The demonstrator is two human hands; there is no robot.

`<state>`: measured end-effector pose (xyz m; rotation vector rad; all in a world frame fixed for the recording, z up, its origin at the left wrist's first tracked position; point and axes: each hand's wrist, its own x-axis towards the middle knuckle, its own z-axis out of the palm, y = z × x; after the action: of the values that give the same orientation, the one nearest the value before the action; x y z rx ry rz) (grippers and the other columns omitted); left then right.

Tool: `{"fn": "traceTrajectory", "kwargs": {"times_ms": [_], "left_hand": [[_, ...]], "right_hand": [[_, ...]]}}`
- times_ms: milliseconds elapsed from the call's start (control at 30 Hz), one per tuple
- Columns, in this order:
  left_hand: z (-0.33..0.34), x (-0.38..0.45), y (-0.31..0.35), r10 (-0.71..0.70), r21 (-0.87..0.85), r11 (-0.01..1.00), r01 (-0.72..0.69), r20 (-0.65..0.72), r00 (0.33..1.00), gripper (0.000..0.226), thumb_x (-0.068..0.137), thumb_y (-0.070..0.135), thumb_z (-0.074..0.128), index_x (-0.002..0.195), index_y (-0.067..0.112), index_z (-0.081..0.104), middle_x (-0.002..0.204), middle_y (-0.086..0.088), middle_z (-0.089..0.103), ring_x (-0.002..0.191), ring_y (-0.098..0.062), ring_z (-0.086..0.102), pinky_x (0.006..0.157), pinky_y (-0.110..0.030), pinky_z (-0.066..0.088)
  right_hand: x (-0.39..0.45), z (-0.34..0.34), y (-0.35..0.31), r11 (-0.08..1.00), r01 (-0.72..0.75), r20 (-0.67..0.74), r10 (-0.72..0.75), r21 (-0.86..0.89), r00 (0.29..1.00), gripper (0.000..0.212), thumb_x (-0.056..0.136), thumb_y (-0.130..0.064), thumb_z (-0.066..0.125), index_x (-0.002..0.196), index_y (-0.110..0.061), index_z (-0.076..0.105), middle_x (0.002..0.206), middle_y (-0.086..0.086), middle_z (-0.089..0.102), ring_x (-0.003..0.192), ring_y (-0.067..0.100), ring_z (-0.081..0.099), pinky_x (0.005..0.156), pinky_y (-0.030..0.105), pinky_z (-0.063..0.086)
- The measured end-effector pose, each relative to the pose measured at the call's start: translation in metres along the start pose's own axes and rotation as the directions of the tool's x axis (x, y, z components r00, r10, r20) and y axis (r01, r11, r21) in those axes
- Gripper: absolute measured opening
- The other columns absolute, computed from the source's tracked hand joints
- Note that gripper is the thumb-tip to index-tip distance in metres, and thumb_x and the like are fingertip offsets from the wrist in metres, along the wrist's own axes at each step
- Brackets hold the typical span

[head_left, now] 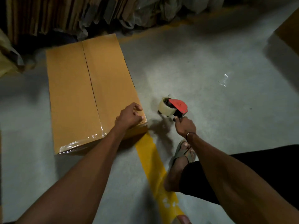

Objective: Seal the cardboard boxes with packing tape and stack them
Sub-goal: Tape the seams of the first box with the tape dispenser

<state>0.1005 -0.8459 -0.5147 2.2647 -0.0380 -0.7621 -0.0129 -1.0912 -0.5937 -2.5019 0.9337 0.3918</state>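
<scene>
A closed box (90, 94) is lying on the grey floor (210, 70), its two top flaps meeting along a centre seam, with clear tape glinting over the near end of that seam and down the front edge. The left hand (129, 116) is resting on the box's near right corner, fingers loosely curled and gripping nothing. The right hand (185, 126) is gripping the handle of a red tape gun (174, 107), which is sitting just right of the box and apart from it, its clear roll facing left. A yellow line (152, 159) is running across the floor from under the box corner toward the viewer. A sandalled foot (182, 151) is showing below the right wrist. Flattened cardboard (48, 13) and plastic sheeting are leaning behind the box
</scene>
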Motion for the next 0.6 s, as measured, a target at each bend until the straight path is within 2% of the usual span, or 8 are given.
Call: {"fn": "traceTrajectory", "kwargs": {"times_ms": [100,200,300,467,600], "left_hand": [[0.003,0.002,-0.003,0.030,0.004,1.000,-0.030,-0.042,0.999,0.031,0.077,0.027,0.086,0.091,0.041,0.063,0.076,0.016,0.067,0.080,-0.004,0.062,0.096,-0.042,0.050],[0.003,0.004,-0.008,0.055,-0.005,0.998,-0.055,-0.058,0.997,0.030,0.079,0.025,0.086,0.093,0.039,0.063,0.077,0.015,0.067,0.079,-0.002,0.061,0.094,-0.040,0.048],[0.004,0.005,-0.010,0.078,0.004,0.997,-0.078,-0.068,0.995,0.031,0.079,0.025,0.085,0.092,0.041,0.063,0.077,0.016,0.067,0.080,-0.003,0.062,0.094,-0.040,0.049],[0.007,0.008,-0.013,0.097,0.007,0.995,-0.097,-0.072,0.993,0.034,0.078,0.026,0.086,0.090,0.045,0.061,0.072,0.029,0.064,0.080,-0.005,0.062,0.095,-0.043,0.049],[0.008,0.009,-0.014,0.103,-0.002,0.995,-0.103,-0.081,0.991,0.034,0.079,0.025,0.087,0.090,0.044,0.061,0.073,0.018,0.065,0.079,-0.004,0.062,0.096,-0.044,0.048]], "right_hand": [[0.002,0.033,0.002,0.997,-0.029,0.066,0.025,0.065,0.997,0.035,0.102,-0.026,0.050,0.116,0.003,0.063,0.120,0.029,0.060,0.114,0.048,0.058,0.090,0.047,0.048],[0.008,0.061,0.000,0.989,-0.094,0.078,0.085,0.115,0.993,0.032,0.098,-0.021,0.052,0.111,0.005,0.065,0.116,0.031,0.060,0.110,0.050,0.058,0.088,0.049,0.049],[0.017,0.081,-0.004,0.991,-0.079,0.072,0.071,0.111,0.995,0.032,0.098,-0.015,0.050,0.112,0.008,0.067,0.116,0.033,0.061,0.111,0.051,0.057,0.089,0.049,0.046],[0.025,0.103,-0.001,0.975,-0.129,0.067,0.118,0.181,0.991,0.028,0.095,-0.011,0.053,0.110,0.008,0.068,0.113,0.034,0.063,0.107,0.051,0.058,0.086,0.049,0.047],[0.021,0.110,0.000,0.940,-0.167,0.097,0.144,0.299,0.985,0.023,0.095,-0.010,0.057,0.105,0.009,0.064,0.112,0.033,0.062,0.106,0.051,0.058,0.085,0.048,0.044]]}}
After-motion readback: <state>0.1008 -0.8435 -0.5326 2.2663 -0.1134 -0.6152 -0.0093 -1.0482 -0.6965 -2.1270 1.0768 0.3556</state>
